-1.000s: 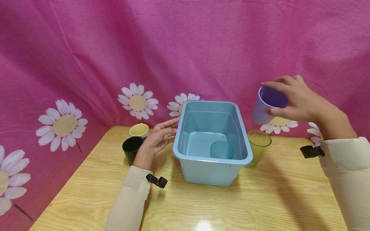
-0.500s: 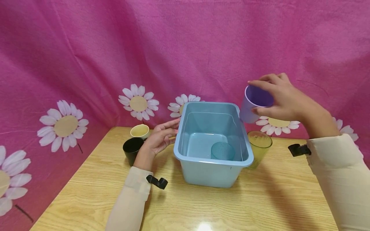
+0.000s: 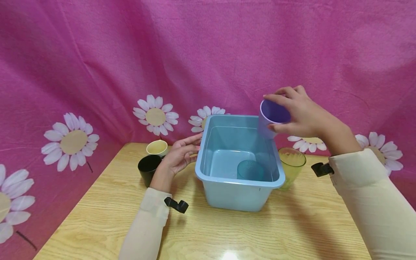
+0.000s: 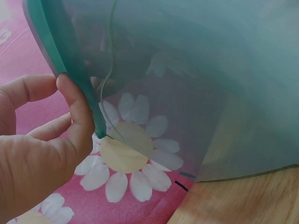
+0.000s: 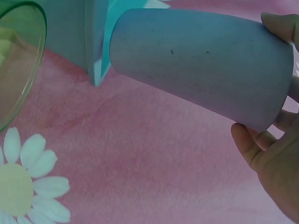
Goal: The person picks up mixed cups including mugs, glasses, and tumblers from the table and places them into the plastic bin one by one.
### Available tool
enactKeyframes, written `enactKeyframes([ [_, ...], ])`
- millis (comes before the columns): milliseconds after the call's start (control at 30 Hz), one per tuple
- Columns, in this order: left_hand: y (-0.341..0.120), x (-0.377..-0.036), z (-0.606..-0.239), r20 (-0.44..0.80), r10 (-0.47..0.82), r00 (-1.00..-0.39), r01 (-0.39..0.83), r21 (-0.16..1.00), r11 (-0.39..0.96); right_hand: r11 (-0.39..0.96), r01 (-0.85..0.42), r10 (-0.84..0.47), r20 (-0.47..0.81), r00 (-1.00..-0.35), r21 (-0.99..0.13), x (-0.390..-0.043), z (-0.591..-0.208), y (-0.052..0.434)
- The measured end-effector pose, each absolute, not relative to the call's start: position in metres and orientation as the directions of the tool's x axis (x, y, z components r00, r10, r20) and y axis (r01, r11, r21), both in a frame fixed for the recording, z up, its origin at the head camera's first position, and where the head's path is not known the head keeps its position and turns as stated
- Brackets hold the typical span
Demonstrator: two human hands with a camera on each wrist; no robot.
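**A:** Head cam first, what's the right hand (image 3: 300,110) doing?

**B:** Its grip is curled round the rim end of a purple cup (image 3: 271,117), thumb below and fingers over the top. The cup hangs in the air over the far right corner of the blue tub (image 3: 208,142), tilted, base pointing down toward the tub. Inside the tub sits a teal cup (image 3: 249,169). A yellow-green glass (image 3: 291,162) stands on the counter (image 3: 292,224) just beside the tub's right wall.

**A:** And the left hand (image 3: 180,153)?

**B:** Fingers straight against the tub's left wall. A black cup (image 3: 147,168) and a cream cup (image 3: 157,147) stand near that wrist.

**A:** Left wrist cam?

**B:** Thumb (image 4: 77,112) pressed on the tub's rim (image 4: 56,42), nothing pinched.

**A:** Right wrist cam?

**B:** The purple cup (image 5: 201,65) lies sideways across the frame, fingertips at its wide end, the tub's corner (image 5: 100,46) behind its base and the glass (image 5: 18,56) off to the left.
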State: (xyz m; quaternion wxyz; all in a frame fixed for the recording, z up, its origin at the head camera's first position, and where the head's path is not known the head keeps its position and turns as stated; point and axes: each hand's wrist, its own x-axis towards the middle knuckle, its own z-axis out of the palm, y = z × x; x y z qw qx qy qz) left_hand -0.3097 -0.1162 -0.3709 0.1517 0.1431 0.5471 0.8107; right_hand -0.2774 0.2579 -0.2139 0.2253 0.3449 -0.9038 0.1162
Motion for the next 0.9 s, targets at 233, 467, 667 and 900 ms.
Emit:
enactKeyframes([
  [233,-0.117,-0.31,-0.371,0.061,0.397,-0.916,-0.094,0.929,-0.358,0.734,-0.675,-0.577,0.462,-0.673,-0.067,-0.284,-0.221,0.246],
  [467,-0.117,-0.308,-0.37,0.057,0.397,-0.916,-0.095,0.931,-0.353,0.744,-0.665,-0.579,0.432,-0.692,-0.069,-0.289,-0.229,0.238],
  [667,-0.116,-0.309,-0.37,0.054,0.4,-0.915,-0.102,0.927,-0.36,0.74,-0.667,-0.582,0.418,-0.698,-0.083,-0.292,-0.234,0.234],
  [900,-0.117,-0.31,-0.371,0.059,0.403,-0.913,-0.101,0.926,-0.364,0.745,-0.659,-0.579,0.393,-0.715,-0.102,-0.3,-0.246,0.23],
])
